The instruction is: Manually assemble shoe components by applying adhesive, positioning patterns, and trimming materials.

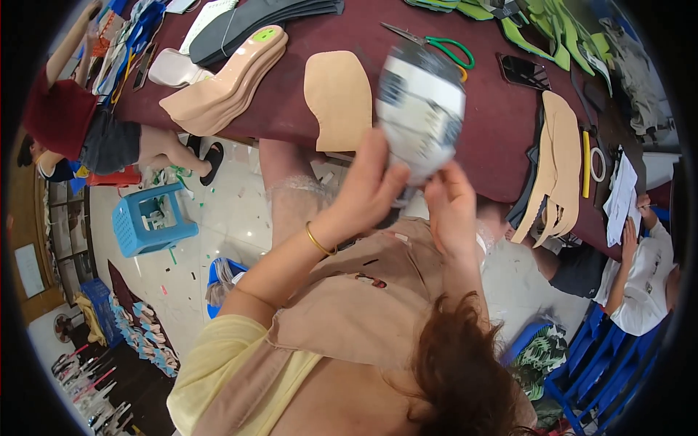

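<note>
Above the table's front edge, in front of my body, I hold a white rounded piece with blue-grey print (420, 109). It is blurred, so its exact kind is unclear. My left hand (374, 178), with a gold bangle at its wrist, pinches the piece's lower left edge between thumb and fingers. At its lower right edge the fingers of my right hand (451, 200) are closed on it. A tan sole-shaped piece (337, 102) lies flat on the table, left of what I hold. Green-handled scissors (451, 51) rest behind it, partly hidden by it.
On the maroon table (483, 138) lie stacked tan shoe pieces (225, 87), dark grey strips (262, 25), a phone (523, 71) and curved tan pieces (556, 160). A blue stool (155, 218) stands at left. Other people are at left (62, 109) and right (643, 272).
</note>
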A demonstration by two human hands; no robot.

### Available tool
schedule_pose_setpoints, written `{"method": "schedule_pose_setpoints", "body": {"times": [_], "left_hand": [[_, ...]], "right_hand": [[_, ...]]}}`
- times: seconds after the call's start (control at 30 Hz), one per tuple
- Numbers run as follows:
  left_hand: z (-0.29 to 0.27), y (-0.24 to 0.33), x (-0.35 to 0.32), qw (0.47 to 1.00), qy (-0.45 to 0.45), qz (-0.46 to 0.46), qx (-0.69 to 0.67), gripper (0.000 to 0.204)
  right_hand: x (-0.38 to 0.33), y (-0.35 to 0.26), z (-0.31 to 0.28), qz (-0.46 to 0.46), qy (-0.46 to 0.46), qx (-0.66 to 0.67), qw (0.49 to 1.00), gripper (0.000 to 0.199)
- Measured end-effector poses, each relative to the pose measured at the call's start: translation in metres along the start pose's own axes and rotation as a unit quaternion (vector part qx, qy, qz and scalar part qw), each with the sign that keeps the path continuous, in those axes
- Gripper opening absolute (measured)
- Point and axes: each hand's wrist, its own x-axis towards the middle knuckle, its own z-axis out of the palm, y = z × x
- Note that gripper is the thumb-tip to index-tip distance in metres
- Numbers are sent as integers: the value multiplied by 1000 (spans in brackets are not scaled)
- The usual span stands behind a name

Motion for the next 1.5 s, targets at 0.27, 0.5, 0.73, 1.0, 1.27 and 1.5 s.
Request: {"method": "schedule_pose_setpoints", "body": {"times": [0.27,0.5,0.73,1.0,1.27,1.5], "left_hand": [[-107,-122,75,828,114,-186,517,46],[-107,-125,91,879,76,-301,362,57],[-62,-40,39,811,-10,-351,-468,37],[-9,4,23,741,14,-254,-621,36],[-25,15,24,775,5,-247,-582,51],[-20,16,24,776,-6,-250,-578,50]], "right_hand": [[-6,-31,-26,-103,83,-7,991,29],[-12,-17,-26,-100,118,115,981,41],[-24,-19,-27,-12,73,148,986,55],[-20,0,5,-3,53,-9,999,35],[-10,-7,-8,-85,114,61,988,40],[-7,-9,-4,-37,37,-37,998,34]]}}
